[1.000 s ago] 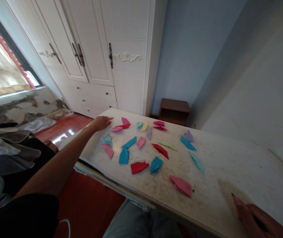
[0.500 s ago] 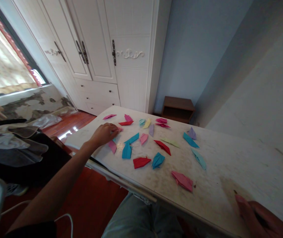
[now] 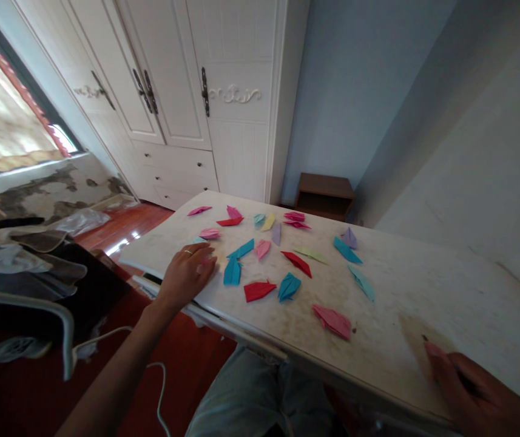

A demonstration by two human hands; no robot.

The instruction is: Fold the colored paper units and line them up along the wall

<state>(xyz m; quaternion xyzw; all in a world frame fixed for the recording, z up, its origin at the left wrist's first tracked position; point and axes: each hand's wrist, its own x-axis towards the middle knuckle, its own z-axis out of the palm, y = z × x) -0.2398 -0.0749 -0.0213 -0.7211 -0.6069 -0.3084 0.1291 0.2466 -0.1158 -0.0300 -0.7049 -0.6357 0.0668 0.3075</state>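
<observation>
My left hand point(image 3: 189, 273) is over the left part of the table, its fingers bent and apart around a pink folded paper point(image 3: 203, 266) that they mostly cover. A light teal folded paper point(image 3: 199, 240) shows just behind the fingers. Another pink folded paper point(image 3: 209, 233) lies beyond it. To the right are a blue folded paper point(image 3: 232, 271) and a red one point(image 3: 260, 291). At the lower right, my right hand point(image 3: 482, 388) rests closed near the tabletop. A small dark bit shows at its thumb tip; whether the hand holds it is unclear.
Several more folded papers in red, blue, pink, purple, yellow and green are spread over the white table point(image 3: 378, 358). Behind it stand a white wardrobe point(image 3: 236, 145) and a brown nightstand point(image 3: 326, 185). A white cable point(image 3: 163, 388) hangs at the left, near a curved grey frame point(image 3: 66, 340).
My left hand has moved from the farther pink folded paper toward me, onto the nearer pink one. The farther paper now lies uncovered. My right hand stays nearly in place; the view has shifted slightly.
</observation>
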